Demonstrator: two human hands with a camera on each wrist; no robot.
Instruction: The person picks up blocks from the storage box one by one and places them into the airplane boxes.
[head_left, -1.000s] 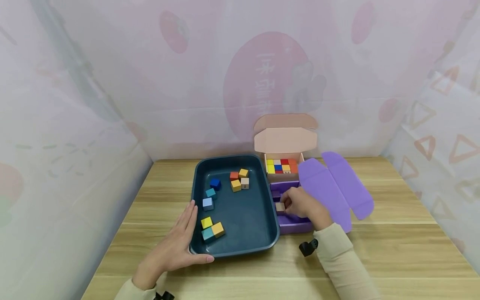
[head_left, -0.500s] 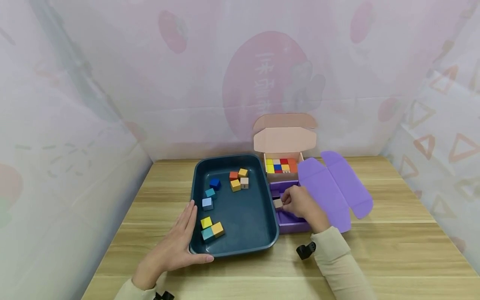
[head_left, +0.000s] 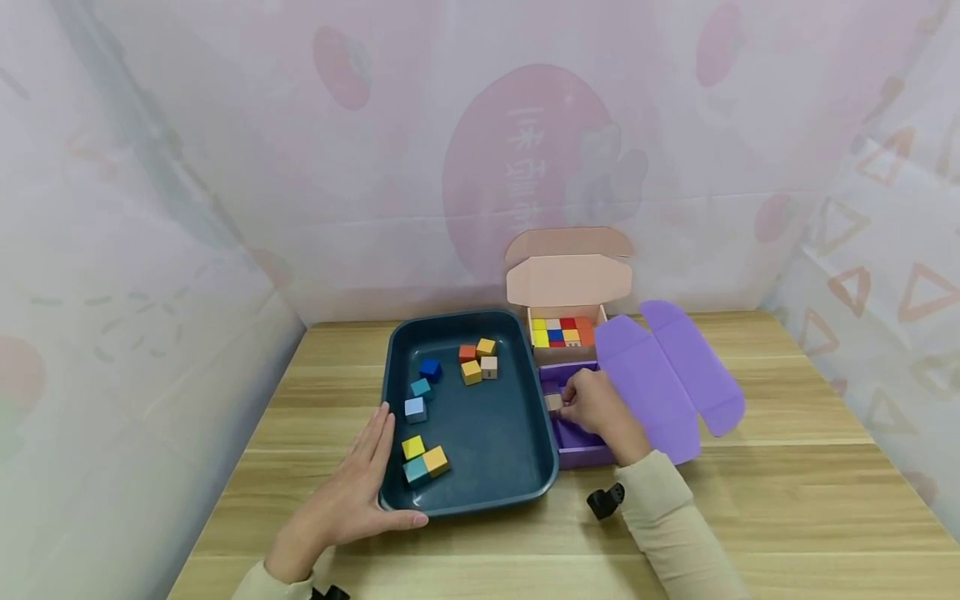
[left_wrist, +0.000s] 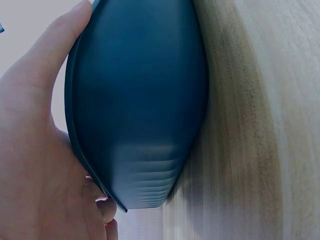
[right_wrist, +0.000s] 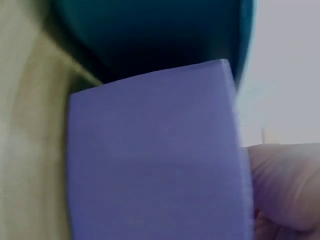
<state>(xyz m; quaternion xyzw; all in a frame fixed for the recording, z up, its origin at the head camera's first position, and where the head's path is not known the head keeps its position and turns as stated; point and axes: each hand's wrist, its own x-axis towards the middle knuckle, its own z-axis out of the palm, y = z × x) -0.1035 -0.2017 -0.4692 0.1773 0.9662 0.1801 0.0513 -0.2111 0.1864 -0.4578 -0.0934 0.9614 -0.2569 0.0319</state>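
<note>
My right hand [head_left: 597, 408] reaches into the open purple box [head_left: 588, 457] and pinches a pale wooden block [head_left: 553, 402] near the box's left wall. In the right wrist view the box's purple side [right_wrist: 155, 160] hides the block, with the hand [right_wrist: 290, 187] at its edge. My left hand [head_left: 348, 492], fingers straight and thumb spread, rests on the near left corner of a dark blue tray [head_left: 495, 500]. The left wrist view has that hand [left_wrist: 40, 125] along the tray's rim. Several coloured blocks lie in the tray, among them a yellow block [head_left: 413, 447] and a dark blue block [head_left: 431, 370].
Behind the purple box stands an open peach box [head_left: 570, 283] packed with coloured blocks. The purple lid [head_left: 667, 379] spreads out to the right over the wooden table [head_left: 817, 467]. A printed cloth [head_left: 375, 192] hangs at the back and sides.
My right hand has shifted slightly away and to the left with the wooden block inside the purple box. The left hand and the tray have stayed in place.
</note>
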